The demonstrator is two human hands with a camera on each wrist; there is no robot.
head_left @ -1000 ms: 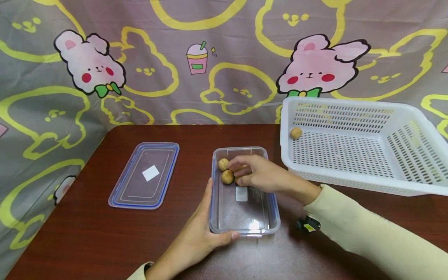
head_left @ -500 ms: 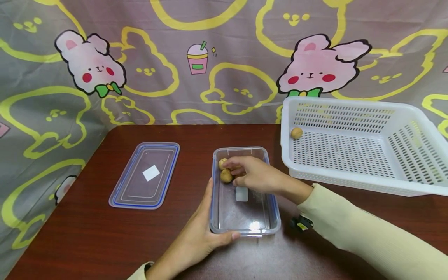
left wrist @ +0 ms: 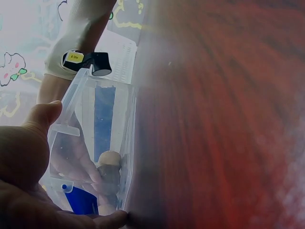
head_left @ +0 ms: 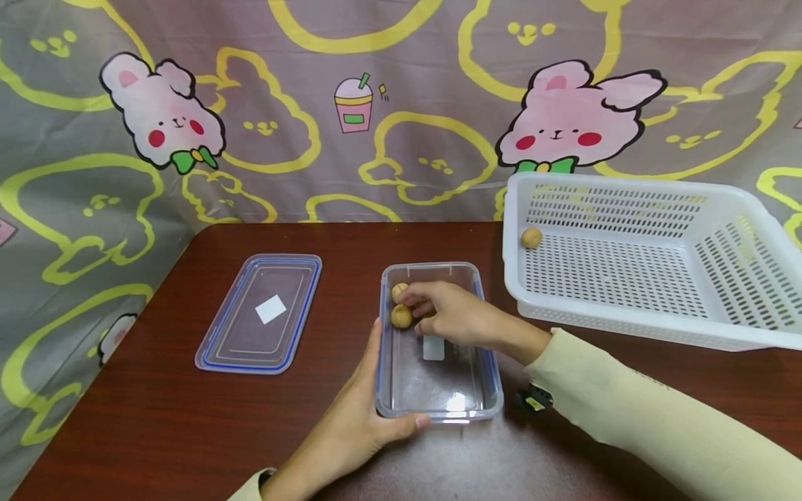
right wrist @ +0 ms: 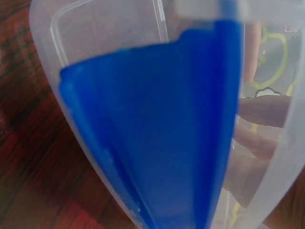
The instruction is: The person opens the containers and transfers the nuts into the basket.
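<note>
A clear plastic food container (head_left: 438, 383) with its lid off stands in the middle of the table. My left hand (head_left: 357, 410) holds its near left corner, thumb on the front rim and fingers along the left wall. My right hand (head_left: 457, 313) reaches into the far half, fingers bent over the contents. A walnut (head_left: 402, 316) and another walnut (head_left: 398, 291) show at its fingertips by the left wall. I cannot tell whether a walnut is between finger and thumb. Through the wall, the left wrist view shows a walnut (left wrist: 109, 158) beside the right fingers.
A clear lid (head_left: 257, 313) with a blue seal lies on the table (head_left: 156, 403) at the left. At the right stands a white perforated basket (head_left: 614, 313) with one walnut (head_left: 531, 238) in its far left corner. A patterned cloth (head_left: 401, 69) hangs behind the table.
My right hand has shifted slightly left inside the container, and the nearer walnut has moved left to the wall. Walnuts partly seen under the hand earlier are covered now. My left hand stays put.
</note>
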